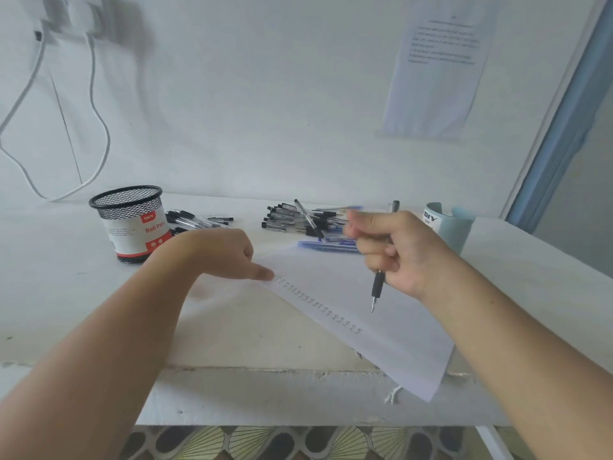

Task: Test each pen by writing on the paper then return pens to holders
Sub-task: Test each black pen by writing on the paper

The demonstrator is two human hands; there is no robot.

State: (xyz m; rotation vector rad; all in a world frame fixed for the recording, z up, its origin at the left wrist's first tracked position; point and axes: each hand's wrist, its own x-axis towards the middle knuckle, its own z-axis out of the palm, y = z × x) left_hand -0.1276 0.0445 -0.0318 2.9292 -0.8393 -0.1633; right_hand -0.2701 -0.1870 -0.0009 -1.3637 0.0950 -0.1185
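The right hand (394, 254) clenches the pen (378, 287), tip hovering below its fingers; the left hand (225, 254) pins the paper (391, 336) under one straight fingertip (267, 274); if that slips, the overhanging sheet could skid mid-stroke.

Your right hand (398, 254) grips a black pen (377, 288), tip down over the paper (381, 340). Your left hand (225, 254) presses one finger on the paper's far corner. A mesh holder (129, 224) stands left of the paper, and loose pens (298, 219) lie beyond it.
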